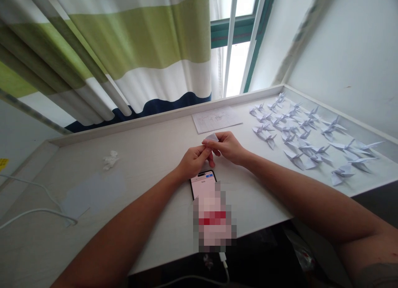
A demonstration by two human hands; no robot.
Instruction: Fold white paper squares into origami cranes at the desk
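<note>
A small folded piece of white paper (212,137) is pinched between my two hands above the middle of the desk. My left hand (193,160) grips it from the lower left, its fingers closed. From the right, my right hand (228,147) holds the same paper between thumb and fingers. Most of the paper is hidden behind the fingers; only a pale corner shows at the top. Just below the hands lies a phone (202,184) with a lit screen, its lower part blurred out. Many folded paper cranes (306,122) stand on the right side of the desk.
A printed sheet (217,119) lies behind my hands near the desk's back rim. On the left are a crumpled tissue (111,160), white paper sheets (90,194) and a white cable (40,211). A charging cable (223,259) hangs from the phone over the front edge.
</note>
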